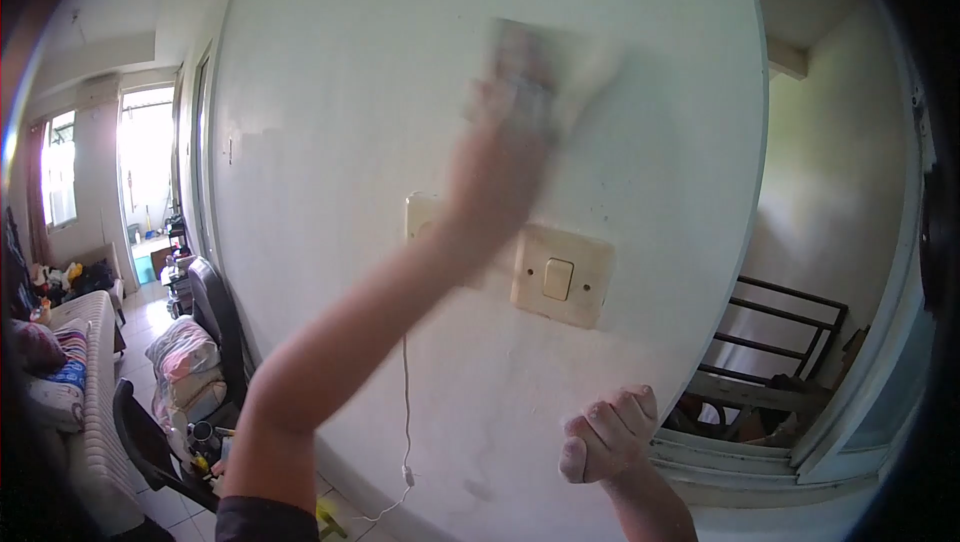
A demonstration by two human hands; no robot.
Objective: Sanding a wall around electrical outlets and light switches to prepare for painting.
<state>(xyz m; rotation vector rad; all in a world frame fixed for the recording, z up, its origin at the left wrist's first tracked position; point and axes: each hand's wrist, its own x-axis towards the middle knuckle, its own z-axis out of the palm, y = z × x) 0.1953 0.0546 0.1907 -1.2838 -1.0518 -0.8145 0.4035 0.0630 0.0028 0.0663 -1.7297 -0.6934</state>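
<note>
My left hand (pixel 506 118), blurred by motion, reaches up to the pale painted wall (pixel 337 129). It holds a thin flat sheet (pixel 577 51), with a greyish part and a paler part spread against the wall; the blur hides its exact material. Below that arm sits a cream light switch (pixel 562 276) with a single rocker and two screws. Another cream wall plate (pixel 420 216) is partly covered by the forearm. Lower right, my right hand (pixel 609 433) is curled into a fist in front of the wall, with whitish dust on its fingers and nothing visible in it.
A thin white cord (pixel 407 407) hangs down the wall to the tiled floor. At left stand a dark chair (pixel 154 437), piled bedding (pixel 184 358) and a white ribbed bench-like piece (pixel 94 392). A window opening with a sill (pixel 720 471) and a metal frame (pixel 787 317) lie right.
</note>
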